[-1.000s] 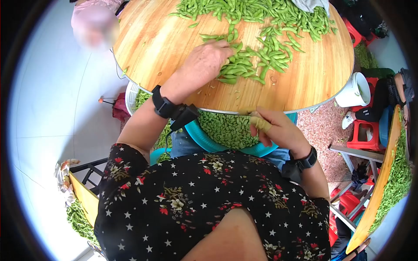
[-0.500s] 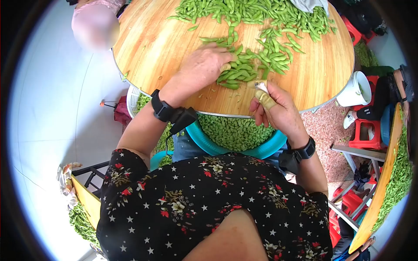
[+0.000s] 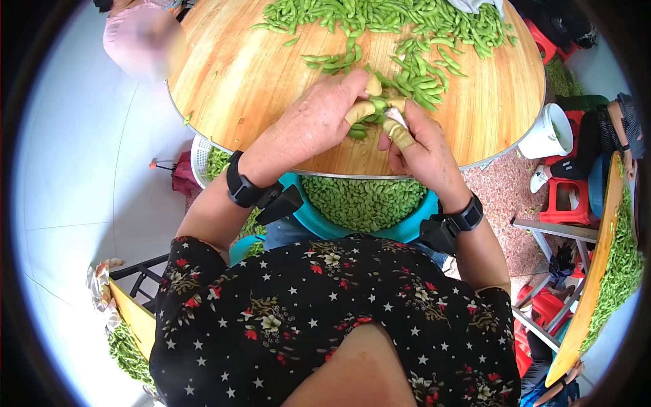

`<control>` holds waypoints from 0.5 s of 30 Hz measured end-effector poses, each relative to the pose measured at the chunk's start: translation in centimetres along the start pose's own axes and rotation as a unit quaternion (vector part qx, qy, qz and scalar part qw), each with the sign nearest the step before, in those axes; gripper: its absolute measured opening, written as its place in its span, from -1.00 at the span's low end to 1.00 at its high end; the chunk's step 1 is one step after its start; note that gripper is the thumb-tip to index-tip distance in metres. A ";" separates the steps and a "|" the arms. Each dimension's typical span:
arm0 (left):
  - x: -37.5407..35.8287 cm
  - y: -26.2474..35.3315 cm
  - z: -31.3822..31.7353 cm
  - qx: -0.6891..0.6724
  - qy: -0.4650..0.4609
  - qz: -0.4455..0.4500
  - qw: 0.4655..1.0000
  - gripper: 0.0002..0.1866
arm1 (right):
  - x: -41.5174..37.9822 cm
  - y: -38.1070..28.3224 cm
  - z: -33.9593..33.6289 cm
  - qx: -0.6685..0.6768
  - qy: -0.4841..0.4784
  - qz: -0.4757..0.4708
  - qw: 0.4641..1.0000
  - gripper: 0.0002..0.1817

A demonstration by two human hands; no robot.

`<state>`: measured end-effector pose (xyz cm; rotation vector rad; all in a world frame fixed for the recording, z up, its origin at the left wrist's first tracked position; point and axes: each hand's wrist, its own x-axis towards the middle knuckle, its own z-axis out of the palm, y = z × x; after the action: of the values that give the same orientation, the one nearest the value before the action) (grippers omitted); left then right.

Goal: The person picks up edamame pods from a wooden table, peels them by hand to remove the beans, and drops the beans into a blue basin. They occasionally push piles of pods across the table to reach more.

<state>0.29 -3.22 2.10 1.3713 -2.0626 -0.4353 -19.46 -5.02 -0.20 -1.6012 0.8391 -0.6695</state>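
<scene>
My left hand, with yellowish covers on its fingertips, pinches a green soybean pod above the round wooden table. My right hand, its thumb and forefinger covered likewise, grips a small whitish tool whose exact kind I cannot make out. The two hands almost meet at the pod. Loose soybean pods lie just beyond my fingers, and others are partly hidden under them. Below the table edge, a turquoise basin holds many shelled green beans.
A large heap of pods covers the far side of the round table. A white bucket and red stools stand at right. A white basket is at left. Other people sit nearby.
My left hand has lifted off the pod pile with a pod and moved toward my right hand. My right hand has shifted slightly up and left to meet it.
</scene>
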 end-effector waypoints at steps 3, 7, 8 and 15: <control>-0.5 -0.1 0.4 -0.049 0.019 0.033 0.998 -0.82 | -0.7 -0.4 0.1 0.039 -0.012 0.001 0.999 -0.85; -1.5 0.4 -0.1 0.018 0.016 0.104 0.994 -0.82 | -1.4 -0.4 -0.1 -0.019 -0.013 -0.033 0.999 -0.85; -1.9 1.1 -0.4 0.021 0.003 0.086 0.996 -0.82 | -1.6 -0.2 -0.1 -0.109 0.008 -0.099 0.989 -0.85; -4.9 2.5 0.1 0.046 0.005 0.162 0.986 -0.86 | -3.5 -2.8 -1.2 0.039 -0.147 0.107 0.983 -0.87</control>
<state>-0.26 2.32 1.92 1.0551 -2.2683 -0.1947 -21.98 -2.64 2.85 -1.4682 0.7424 -0.3001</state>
